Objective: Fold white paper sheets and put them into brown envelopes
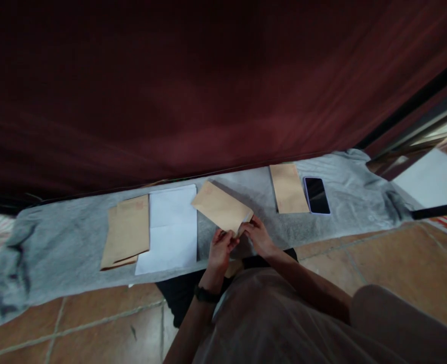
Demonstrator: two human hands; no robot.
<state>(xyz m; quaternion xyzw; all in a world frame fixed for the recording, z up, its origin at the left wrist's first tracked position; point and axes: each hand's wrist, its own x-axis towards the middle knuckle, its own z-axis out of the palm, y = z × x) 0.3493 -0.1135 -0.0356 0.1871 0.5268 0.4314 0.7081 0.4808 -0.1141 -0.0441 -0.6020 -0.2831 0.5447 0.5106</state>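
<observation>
A brown paper envelope (223, 205) lies slanted across the middle of the grey cloth, its near end raised between my hands. My left hand (222, 248) pinches the near left corner, fingers closed. At the flap end, my right hand (257, 234) grips the near right edge, its fingertips close to a pale strip along the flap. Left of my hands are white paper sheets (173, 237) with a crease across them. Brown envelopes (128, 227) are stacked on the far left, overlapping the sheets. Another brown envelope (289, 188) rests flat to the right.
A phone (317, 195) with a dark screen lies beside the right envelope. The grey cloth (68, 242) covers a long narrow surface. Behind it hangs a dark red curtain-like cloth (208, 101). Tiled floor (105, 318) shows below. A white panel (434, 179) stands at the right.
</observation>
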